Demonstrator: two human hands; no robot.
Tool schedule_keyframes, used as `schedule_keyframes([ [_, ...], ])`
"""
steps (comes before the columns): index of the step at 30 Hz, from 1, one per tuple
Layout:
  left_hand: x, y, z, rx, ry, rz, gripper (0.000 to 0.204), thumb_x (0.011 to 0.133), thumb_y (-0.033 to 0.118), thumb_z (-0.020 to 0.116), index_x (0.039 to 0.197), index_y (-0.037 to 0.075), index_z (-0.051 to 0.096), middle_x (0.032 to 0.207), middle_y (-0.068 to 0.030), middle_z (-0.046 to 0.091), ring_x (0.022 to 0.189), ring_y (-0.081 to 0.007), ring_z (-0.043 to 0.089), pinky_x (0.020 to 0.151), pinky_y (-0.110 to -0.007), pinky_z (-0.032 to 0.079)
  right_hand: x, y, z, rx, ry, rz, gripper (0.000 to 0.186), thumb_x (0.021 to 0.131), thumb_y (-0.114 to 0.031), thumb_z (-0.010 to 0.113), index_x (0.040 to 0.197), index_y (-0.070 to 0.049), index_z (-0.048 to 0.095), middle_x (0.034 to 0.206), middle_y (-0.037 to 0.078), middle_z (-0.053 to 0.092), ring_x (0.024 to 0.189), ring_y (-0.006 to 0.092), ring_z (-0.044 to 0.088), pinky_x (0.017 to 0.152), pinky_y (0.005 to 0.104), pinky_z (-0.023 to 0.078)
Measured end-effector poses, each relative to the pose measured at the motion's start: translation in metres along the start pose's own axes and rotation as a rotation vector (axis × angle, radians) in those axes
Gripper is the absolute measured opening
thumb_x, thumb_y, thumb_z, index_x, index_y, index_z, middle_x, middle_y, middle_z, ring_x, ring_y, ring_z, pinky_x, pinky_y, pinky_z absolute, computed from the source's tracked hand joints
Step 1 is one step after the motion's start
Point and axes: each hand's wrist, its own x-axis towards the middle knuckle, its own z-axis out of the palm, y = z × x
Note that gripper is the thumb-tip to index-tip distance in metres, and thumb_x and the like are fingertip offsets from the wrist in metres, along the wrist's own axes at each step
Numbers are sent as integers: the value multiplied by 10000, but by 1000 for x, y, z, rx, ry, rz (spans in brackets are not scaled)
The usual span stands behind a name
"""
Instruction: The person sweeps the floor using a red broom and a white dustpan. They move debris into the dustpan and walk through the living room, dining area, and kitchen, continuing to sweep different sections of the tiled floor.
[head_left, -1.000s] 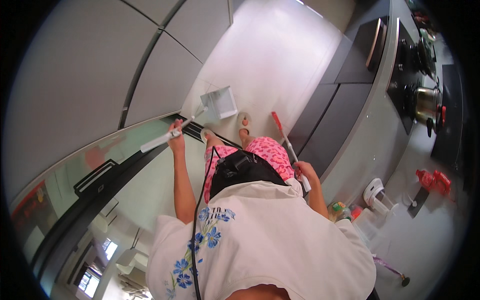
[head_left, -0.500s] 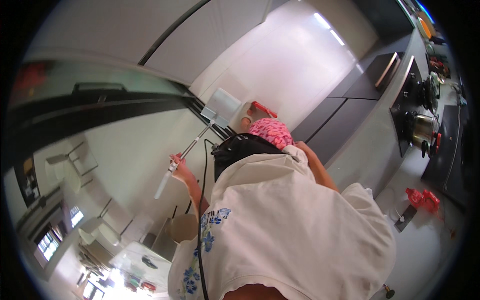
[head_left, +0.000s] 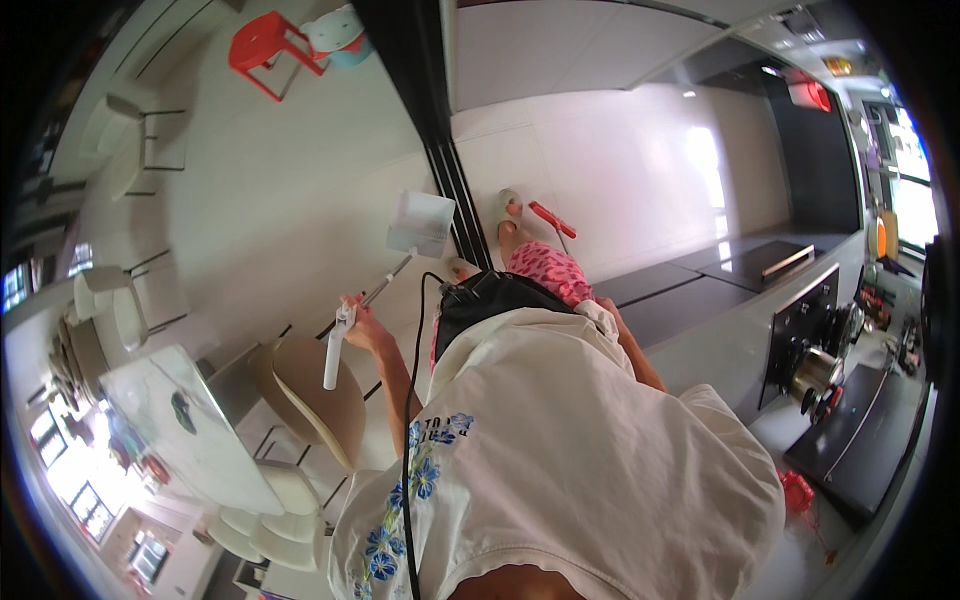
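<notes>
My left hand grips the white long handle of a pale grey dustpan, whose pan sits low by the dark floor track. A red-handled stick slants over the floor just past my foot in a pale slipper. Its thin shaft runs back toward my right hand. My right forearm shows beside my white flowered shirt, while the hand itself is hidden behind my pink shorts.
A beige chair and a white marbled table stand at the left. At top left is a red stool. A dark kitchen counter with a stove and pots runs along the right. Glossy white floor lies ahead.
The view has swung round, so the floor track and dining area now lie ahead. My left hand still holds the dustpan handle, with the pan lower and farther out.
</notes>
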Motion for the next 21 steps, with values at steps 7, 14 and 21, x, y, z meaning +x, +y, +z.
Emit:
schedule_keyframes([
  [7,-2,-62,-81,-136,54,82,226,922,262,622,884,50,688,847,-15,671,769,-98,585,636,-252,444,10,-49,10,-97,-161,-35,333,901,-235,487,1044,-8,686,943,125,698,812,188,643,744,313,507],
  [14,-62,-99,-91,355,101,-160,365,897,385,613,833,32,681,697,-86,639,683,-166,581,641,-353,439,54,-167,15,-636,-337,-153,343,922,-195,444,1092,12,658,965,114,692,831,175,633,771,297,494],
  [21,-145,-166,-91,-65,573,-309,428,917,410,596,831,-6,648,694,-38,594,651,-129,496,608,-326,406,39,-279,122,-1508,-392,-443,306,891,-153,532,1121,23,629,868,77,672,741,140,601,708,266,479],
])
